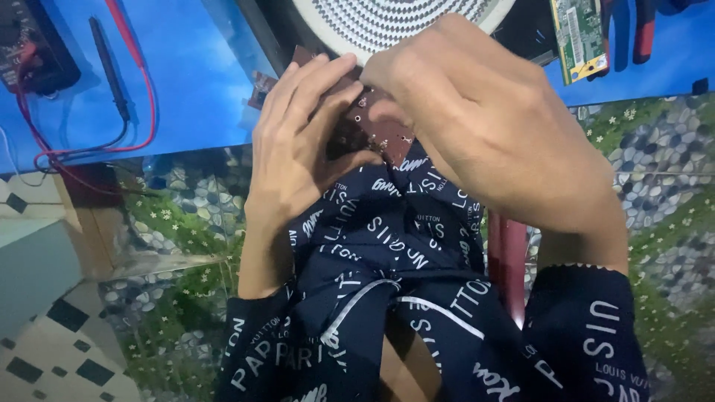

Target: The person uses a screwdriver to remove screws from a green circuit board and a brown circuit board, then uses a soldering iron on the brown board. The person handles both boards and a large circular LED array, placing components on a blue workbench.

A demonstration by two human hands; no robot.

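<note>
Brown and thin, the circuit board point(365, 123) sits between both hands, held up over the person's lap at the near edge of the blue surface point(201, 82). The left hand point(302, 145) grips it from the left side: its fingers lie flat across the top face and the thumb presses from below at the near edge. The right hand point(477, 126) comes from the right and from above, with its fingertips closed on the far corner of the board; how exactly they pinch it I cannot tell, because the back of this hand covers them. The long axis of the board seems to run from far left to near right, tilted. Both hands touch the board, so neither is nearer.

Much is hidden. Only a small strip of the board with little solder points shows between the hands; its full outline is not visible. Behind the hands, a round white coil point(387, 22) with fine rings is cut off by the top edge. On the surface at far left lie a dark probe point(109, 67) and red wires point(134, 67) leading to a black meter point(33, 48), partly out of frame. At far right, a green board point(577, 37) is cut off too.
</note>
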